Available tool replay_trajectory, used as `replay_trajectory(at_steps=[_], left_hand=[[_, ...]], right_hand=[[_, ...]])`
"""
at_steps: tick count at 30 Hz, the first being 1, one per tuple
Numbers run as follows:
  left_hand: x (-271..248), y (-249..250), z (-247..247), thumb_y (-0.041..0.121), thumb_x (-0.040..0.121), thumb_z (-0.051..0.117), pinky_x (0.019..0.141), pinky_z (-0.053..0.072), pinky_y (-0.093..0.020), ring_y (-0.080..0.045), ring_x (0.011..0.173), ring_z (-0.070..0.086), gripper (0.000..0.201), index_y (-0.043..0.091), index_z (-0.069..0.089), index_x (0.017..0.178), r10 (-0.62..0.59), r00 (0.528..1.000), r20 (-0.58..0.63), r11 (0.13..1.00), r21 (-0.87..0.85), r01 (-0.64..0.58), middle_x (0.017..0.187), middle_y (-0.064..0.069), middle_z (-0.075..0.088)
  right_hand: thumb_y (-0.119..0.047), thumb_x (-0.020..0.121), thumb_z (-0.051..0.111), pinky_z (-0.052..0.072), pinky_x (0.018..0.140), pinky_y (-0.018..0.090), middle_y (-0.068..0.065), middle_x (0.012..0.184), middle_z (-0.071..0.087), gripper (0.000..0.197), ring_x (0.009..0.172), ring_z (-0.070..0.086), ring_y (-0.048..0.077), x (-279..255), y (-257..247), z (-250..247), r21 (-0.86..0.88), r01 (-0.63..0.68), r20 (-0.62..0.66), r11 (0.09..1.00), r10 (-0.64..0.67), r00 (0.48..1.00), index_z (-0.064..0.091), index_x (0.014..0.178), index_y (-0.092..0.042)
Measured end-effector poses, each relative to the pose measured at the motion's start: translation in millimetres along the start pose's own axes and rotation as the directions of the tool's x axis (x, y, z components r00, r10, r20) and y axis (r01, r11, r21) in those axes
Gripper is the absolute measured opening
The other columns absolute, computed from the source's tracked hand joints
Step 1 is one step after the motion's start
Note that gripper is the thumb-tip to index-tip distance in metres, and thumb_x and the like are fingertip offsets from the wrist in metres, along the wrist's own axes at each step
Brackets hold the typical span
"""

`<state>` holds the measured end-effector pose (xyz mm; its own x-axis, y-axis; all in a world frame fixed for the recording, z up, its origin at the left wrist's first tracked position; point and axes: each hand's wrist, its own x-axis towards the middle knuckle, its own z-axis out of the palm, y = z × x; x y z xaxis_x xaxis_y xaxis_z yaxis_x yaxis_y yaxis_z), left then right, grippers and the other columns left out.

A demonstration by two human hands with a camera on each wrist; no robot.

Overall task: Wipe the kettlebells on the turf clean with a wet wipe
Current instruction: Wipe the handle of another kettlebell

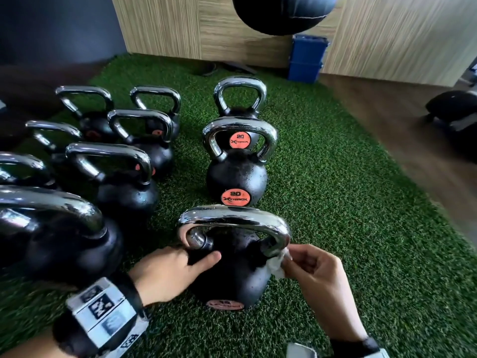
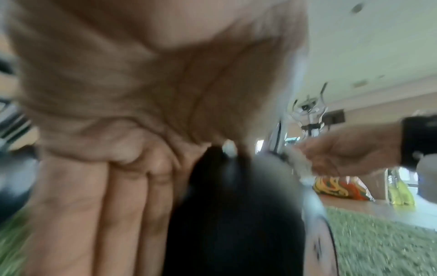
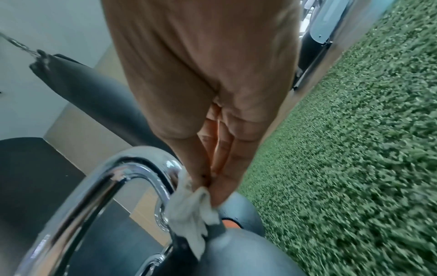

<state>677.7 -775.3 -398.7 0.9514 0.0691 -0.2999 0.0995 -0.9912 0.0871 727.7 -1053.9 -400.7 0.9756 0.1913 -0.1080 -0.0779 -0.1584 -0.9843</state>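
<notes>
The nearest black kettlebell (image 1: 232, 275) stands on the green turf (image 1: 361, 228), its chrome handle (image 1: 232, 218) upright. My left hand (image 1: 175, 270) rests on the ball's left shoulder, thumb across the front and straight fingers down its side (image 2: 118, 205). My right hand (image 1: 309, 270) pinches a crumpled white wet wipe (image 1: 277, 264) and holds it against the right foot of the handle. In the right wrist view the wipe (image 3: 189, 209) bunches between my fingertips and the chrome handle (image 3: 113, 177) where it meets the ball (image 3: 236, 252).
Two more kettlebells marked 20 (image 1: 236, 177) stand in a line behind this one. Several others (image 1: 124, 187) crowd the turf to the left. A black punching bag (image 1: 281, 11) hangs ahead, a blue box (image 1: 307, 58) sits by the wooden wall, and wooden floor (image 1: 413, 130) borders the turf on the right.
</notes>
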Motion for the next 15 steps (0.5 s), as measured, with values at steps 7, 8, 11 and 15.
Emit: replay_trajectory(at_steps=[7,8,11,15], left_hand=[[-27.9,28.9,-34.0,0.069,0.087,0.054,0.076,0.060,-0.023,-0.014,0.081,0.077,0.047,0.029,0.079,0.090,0.142,0.984,0.110,0.494,-0.869,0.026,0.089,0.005,0.080],[-29.6,34.3,-35.0,0.065,0.085,0.058,0.079,0.061,-0.025,-0.018,0.088,0.077,0.045,0.027,0.079,0.096,0.179,0.973,0.143,0.333,-0.940,0.077,0.097,-0.001,0.080],[-34.2,39.3,-29.6,0.046,0.089,0.066,0.093,0.060,-0.036,-0.025,0.101,0.074,0.035,0.020,0.078,0.109,0.296,0.950,0.099,0.079,-0.994,0.079,0.112,-0.012,0.076],[-38.2,40.0,-29.1,0.029,0.095,0.070,0.101,0.055,-0.037,-0.030,0.117,0.068,0.036,0.018,0.069,0.130,0.285,0.957,-0.050,-0.127,-0.992,-0.013,0.124,-0.014,0.072]], right_hand=[[-0.005,0.076,0.083,0.059,0.067,0.030,0.004,0.079,0.077,0.017,0.071,0.073,0.023,-28.4,-38.7,0.0,-0.157,0.111,0.212,0.981,-0.076,0.974,0.072,0.083,-0.016],[-0.008,0.075,0.084,0.058,0.068,0.034,0.002,0.079,0.077,0.019,0.070,0.071,0.024,-31.4,-46.1,4.6,-0.183,0.153,0.208,0.971,-0.114,0.972,0.074,0.083,-0.022],[-0.015,0.069,0.088,0.049,0.056,0.018,-0.013,0.073,0.073,0.027,0.056,0.063,0.010,-35.5,-61.8,18.8,-0.239,0.307,0.171,0.921,-0.272,0.947,0.076,0.078,-0.037],[-0.017,0.063,0.091,0.036,0.055,0.003,-0.013,0.082,0.067,0.025,0.061,0.058,-0.005,-28.8,-72.1,32.9,-0.260,0.488,0.079,0.833,-0.486,0.871,0.080,0.074,-0.036]])
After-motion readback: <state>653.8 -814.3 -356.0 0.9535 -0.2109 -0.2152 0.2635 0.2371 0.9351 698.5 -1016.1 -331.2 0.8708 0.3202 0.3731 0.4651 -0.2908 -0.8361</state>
